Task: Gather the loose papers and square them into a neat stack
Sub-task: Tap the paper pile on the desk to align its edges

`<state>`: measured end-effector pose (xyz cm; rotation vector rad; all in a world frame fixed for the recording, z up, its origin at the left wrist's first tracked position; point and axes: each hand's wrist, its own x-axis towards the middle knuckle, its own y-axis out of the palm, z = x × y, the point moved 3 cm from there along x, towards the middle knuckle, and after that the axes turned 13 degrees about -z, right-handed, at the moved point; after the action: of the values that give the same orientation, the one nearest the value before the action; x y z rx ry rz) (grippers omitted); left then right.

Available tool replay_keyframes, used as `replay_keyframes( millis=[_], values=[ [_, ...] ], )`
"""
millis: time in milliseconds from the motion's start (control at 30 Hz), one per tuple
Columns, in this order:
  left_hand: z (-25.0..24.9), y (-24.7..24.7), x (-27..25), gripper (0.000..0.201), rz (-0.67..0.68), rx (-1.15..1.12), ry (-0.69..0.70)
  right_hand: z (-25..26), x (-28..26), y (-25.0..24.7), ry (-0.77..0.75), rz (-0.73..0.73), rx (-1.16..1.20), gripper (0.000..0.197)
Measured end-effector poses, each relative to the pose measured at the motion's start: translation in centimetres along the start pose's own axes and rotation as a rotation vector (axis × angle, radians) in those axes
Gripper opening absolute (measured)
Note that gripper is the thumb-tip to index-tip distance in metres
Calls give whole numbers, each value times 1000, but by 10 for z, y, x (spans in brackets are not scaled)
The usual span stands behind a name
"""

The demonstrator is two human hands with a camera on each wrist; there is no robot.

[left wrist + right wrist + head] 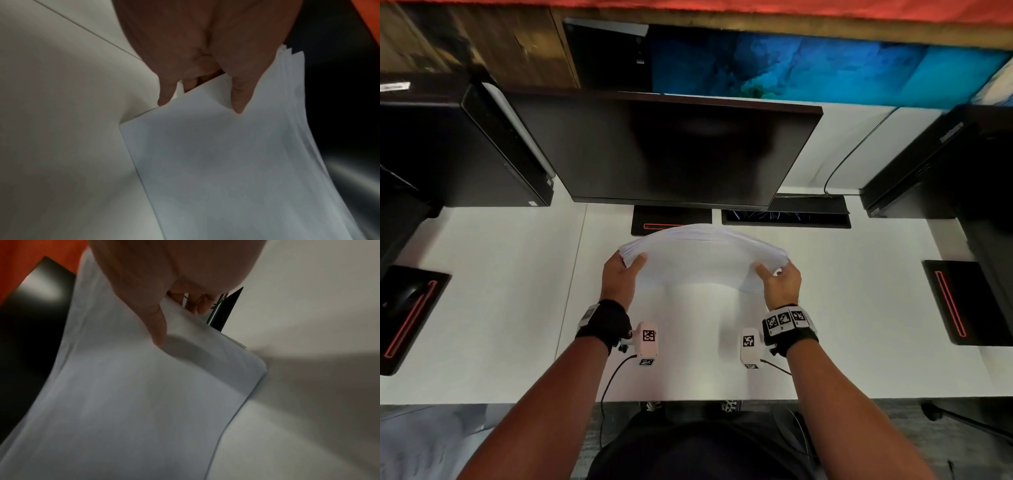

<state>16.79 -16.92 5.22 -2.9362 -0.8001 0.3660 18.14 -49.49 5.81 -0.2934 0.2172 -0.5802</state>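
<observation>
A bundle of white papers stands on its long lower edge on the white desk, bowed upward in the middle. My left hand grips its left end, thumb on the near face and fingers behind. My right hand grips the right end the same way. The left wrist view shows the sheets with top edges slightly staggered under my left hand. In the right wrist view the papers curve under my right hand, and the near corner bends against the desk.
A dark monitor stands just behind the papers, its base and a dark tray beneath it. Black computer towers stand at the left and right. A mouse on a black pad sits far left, another pad far right.
</observation>
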Motion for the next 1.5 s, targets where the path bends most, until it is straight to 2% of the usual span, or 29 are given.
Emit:
replay_keyframes(
  millis=[67,200,333,433,600,800,900,1000,1100,1233,1367,1500],
  values=[
    [-1,1,-6,28,-17,1,16,-1,-5,4,-6,-43,26,17],
    [-2,9,-28,28,-47,5,70,-4,-31,18,-32,-84,82,14],
    [14,13,-40,31,-91,97,77,-13,-47,22,38,-49,86,29],
    [16,6,-36,36,-115,53,33,-14,-42,18,57,-69,74,42],
    [10,1,-23,52,-56,13,-23,-13,-23,9,128,2,78,65],
    [10,-5,-6,50,12,-24,-78,3,-7,1,124,48,253,53],
    [15,-3,-3,47,44,-44,-145,10,-7,3,116,50,308,64],
    [16,-1,-5,47,79,10,-131,15,-9,7,105,-6,300,74],
    [18,-4,-8,46,79,23,-130,19,-9,12,136,-97,276,70],
    [16,-7,-10,47,91,23,-94,19,-3,14,183,-183,239,52],
    [15,-8,-11,50,99,38,-68,16,1,12,131,-182,250,42],
    [17,-8,-11,41,97,48,-50,16,0,10,98,-149,220,39]
  ],
)
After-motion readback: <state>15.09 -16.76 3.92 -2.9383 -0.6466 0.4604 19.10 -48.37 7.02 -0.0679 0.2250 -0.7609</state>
